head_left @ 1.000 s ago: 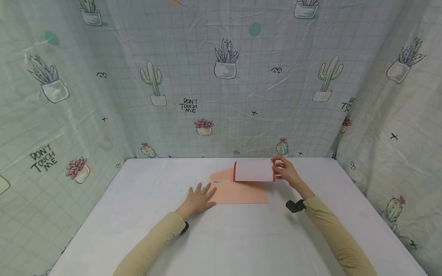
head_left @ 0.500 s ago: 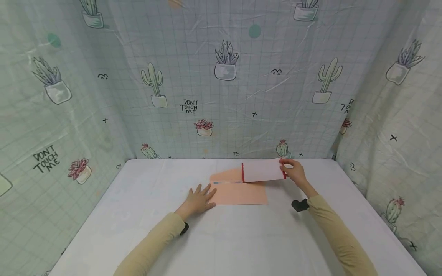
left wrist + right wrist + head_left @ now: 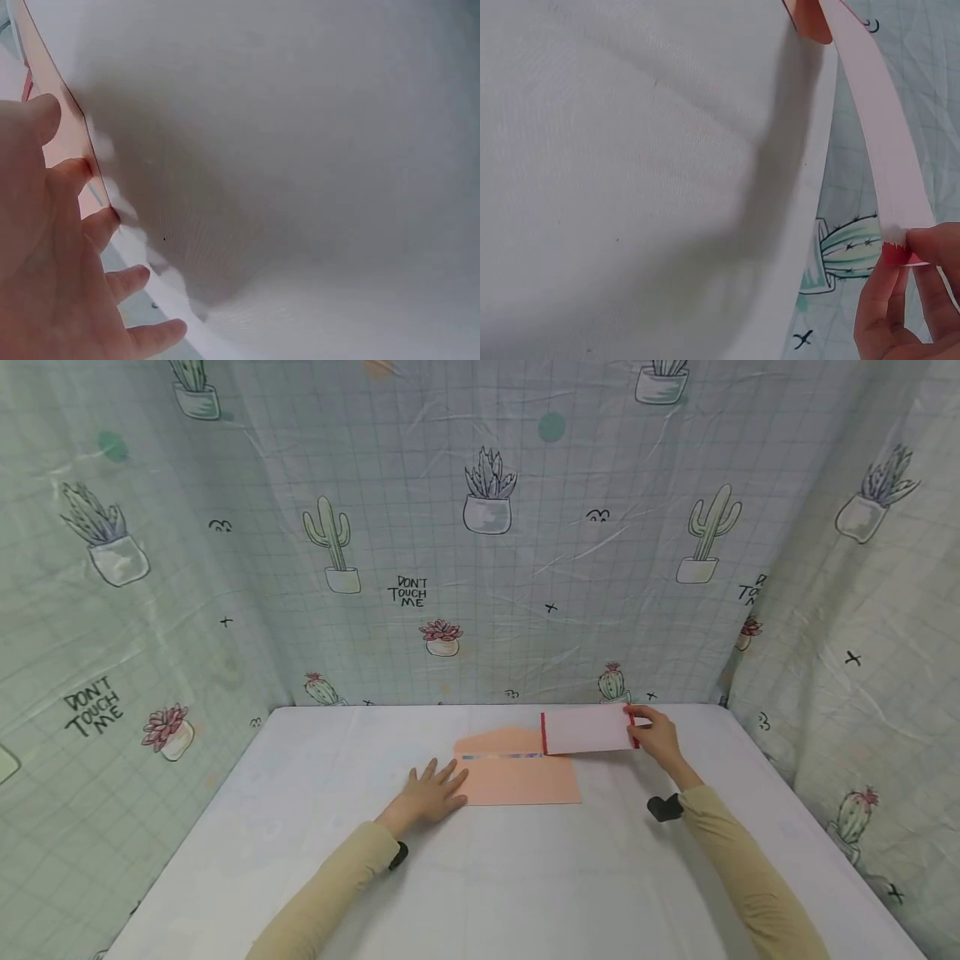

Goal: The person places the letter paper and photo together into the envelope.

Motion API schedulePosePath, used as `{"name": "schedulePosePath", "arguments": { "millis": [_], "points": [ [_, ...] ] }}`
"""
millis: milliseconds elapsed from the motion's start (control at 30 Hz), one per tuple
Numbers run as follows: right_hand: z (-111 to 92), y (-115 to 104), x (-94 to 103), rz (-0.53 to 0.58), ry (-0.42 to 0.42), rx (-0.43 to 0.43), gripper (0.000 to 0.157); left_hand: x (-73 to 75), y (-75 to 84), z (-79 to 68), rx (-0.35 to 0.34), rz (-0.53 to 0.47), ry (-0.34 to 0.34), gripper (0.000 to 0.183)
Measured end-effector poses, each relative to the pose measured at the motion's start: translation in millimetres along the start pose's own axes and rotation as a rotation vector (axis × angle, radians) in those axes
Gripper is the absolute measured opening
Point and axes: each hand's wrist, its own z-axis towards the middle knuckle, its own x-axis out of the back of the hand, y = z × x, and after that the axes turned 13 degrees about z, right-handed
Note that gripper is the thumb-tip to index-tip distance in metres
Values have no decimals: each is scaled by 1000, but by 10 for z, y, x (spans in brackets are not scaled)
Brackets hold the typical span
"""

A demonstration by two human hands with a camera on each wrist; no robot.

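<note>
An orange envelope (image 3: 517, 781) lies on the table with its flap (image 3: 491, 740) folded out toward the back. A thin bluish printed strip (image 3: 498, 757) shows along its opening. On the envelope's left edge rests my left hand (image 3: 426, 795), fingers spread; the left wrist view shows its fingertips (image 3: 100, 225) at the orange paper's edge. Between thumb and fingers, my right hand (image 3: 658, 739) pinches the right end of a white card with red edges (image 3: 588, 731). That card is raised over the envelope's right back part and bends slightly in the right wrist view.
A white-covered table (image 3: 480, 885) spreads out in front of and around the envelope. Behind it and at both sides hangs a cloth printed with cacti (image 3: 487, 602). A black band piece (image 3: 664, 808) sits at the right wrist.
My right hand has moved to the right, carrying the white card along, so more of the flap and the bluish strip shows. The left hand has stayed in place on the envelope.
</note>
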Motion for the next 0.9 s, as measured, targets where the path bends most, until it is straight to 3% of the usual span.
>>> {"name": "schedulePosePath", "arguments": {
  "millis": [167,400,900],
  "points": [
    [18,54,15,-17,8,-4,45,8,-7,-6,-1,0,-13,53],
    [45,93,17,21,-24,-74,51,9,-9,-16,-6,-3,1,54],
    [152,160,120,273,-143,-276,51,7,-11,-5,4,-15,1,54]
  ]
}}
